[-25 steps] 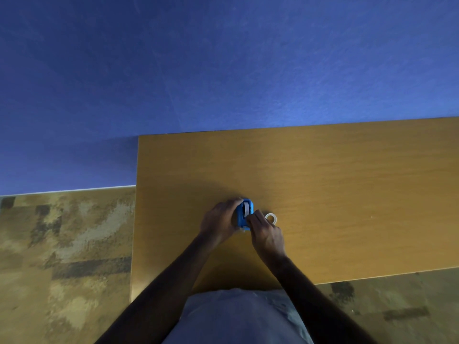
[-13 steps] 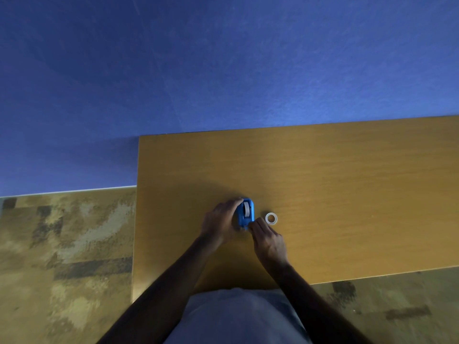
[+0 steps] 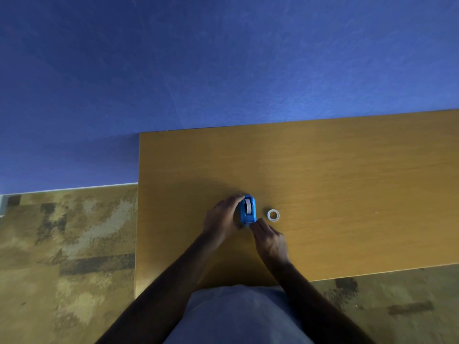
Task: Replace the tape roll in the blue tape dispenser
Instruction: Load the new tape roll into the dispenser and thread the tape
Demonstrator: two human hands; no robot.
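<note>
Wooden desk (image 3: 347, 184) under me, blue wall (image 3: 223, 58) behind it, patchy carpet (image 3: 62, 244) off to the left, nothing blocking the work. A small empty tape ring (image 3: 273, 215) lies flat just right of the blue tape dispenser (image 3: 247, 211), not touching it. My left hand (image 3: 222, 218) is curled around the dispenser's left side, gripping it on the desk, a white tape roll (image 3: 248, 206) showing inside. My right hand (image 3: 270, 238) has its fingertips pinched together at the dispenser's near end; what they hold, I can't tell. Since a second ago that hand has slid back, uncovering the ring.
</note>
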